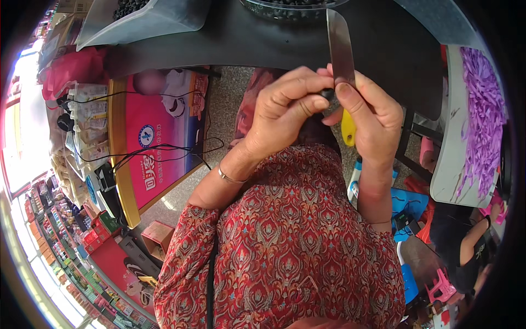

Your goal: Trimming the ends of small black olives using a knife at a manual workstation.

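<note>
My right hand (375,112) is closed round a knife (341,46) with a broad steel blade and a yellow handle. The blade points up and away, over the dark table (235,49), and the handle shows below the fingers. Close against it, my left hand (285,107) pinches a small black piece (327,94) between thumb and forefinger. The right thumb rests right beside that piece. Fingers hide most of it, so its exact kind does not show. Both hands are raised at the table's near edge.
On the table are a see-through bag (164,19) of small black pieces and a see-through round tub (290,10) of similar pieces. Purple strips (482,109) lie on a white surface at right. A person (463,241) and pink stool (440,285) are lower right. Cables (148,147) hang left.
</note>
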Motion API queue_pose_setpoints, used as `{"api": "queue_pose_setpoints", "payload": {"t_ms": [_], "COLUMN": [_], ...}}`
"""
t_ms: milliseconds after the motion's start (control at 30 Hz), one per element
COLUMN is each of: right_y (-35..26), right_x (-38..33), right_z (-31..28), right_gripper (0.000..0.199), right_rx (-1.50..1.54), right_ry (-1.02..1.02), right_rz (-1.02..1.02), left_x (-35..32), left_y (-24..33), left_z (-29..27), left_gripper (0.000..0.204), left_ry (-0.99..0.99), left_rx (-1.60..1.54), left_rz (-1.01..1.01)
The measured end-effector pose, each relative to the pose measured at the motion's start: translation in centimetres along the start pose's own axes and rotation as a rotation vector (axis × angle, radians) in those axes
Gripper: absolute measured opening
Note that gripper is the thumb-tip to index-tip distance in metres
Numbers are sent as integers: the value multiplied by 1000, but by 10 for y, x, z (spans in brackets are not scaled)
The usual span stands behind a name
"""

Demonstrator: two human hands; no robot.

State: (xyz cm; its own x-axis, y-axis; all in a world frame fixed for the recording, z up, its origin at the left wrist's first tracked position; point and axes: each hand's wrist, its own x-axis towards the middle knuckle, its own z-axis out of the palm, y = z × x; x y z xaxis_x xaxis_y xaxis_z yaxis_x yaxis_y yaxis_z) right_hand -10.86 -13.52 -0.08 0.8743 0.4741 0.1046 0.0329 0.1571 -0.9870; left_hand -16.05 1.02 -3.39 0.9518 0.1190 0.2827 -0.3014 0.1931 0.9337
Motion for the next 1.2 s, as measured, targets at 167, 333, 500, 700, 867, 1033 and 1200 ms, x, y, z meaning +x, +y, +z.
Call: {"api": "queue_pose_setpoints", "payload": {"t_ms": [167, 333, 500, 700, 867, 1033, 1200], "right_y": [0, -2, -3, -8, -6, -9, -3], "right_x": [3, 7, 12, 4, 2, 2, 2], "right_z": [-1, 2, 3, -21, -41, -36, -29], "right_gripper": [22, 24, 27, 29, 26, 26, 25], "right_rx": [106, 114, 112, 112, 188, 189, 160], "right_ry": [11, 50, 6, 195, 318, 310, 313], "right_rz": [4, -37, -66, 112, 42, -12, 9], "left_x": [2, 10, 14, 40, 87, 118, 127], "left_y": [-3, 2, 20, 104, 159, 173, 142], "left_z": [2, -3, -8, -44, -100, -174, -127], "left_gripper": [25, 26, 26, 28, 25, 24, 10], "left_ry": [-15, -58, -20, 136, 517, 530, 320], "left_rx": [-156, -319, -283, 829, 1420, 1930, 1480], "left_rz": [-34, -69, -79, 458, 618, 358, 746]}}
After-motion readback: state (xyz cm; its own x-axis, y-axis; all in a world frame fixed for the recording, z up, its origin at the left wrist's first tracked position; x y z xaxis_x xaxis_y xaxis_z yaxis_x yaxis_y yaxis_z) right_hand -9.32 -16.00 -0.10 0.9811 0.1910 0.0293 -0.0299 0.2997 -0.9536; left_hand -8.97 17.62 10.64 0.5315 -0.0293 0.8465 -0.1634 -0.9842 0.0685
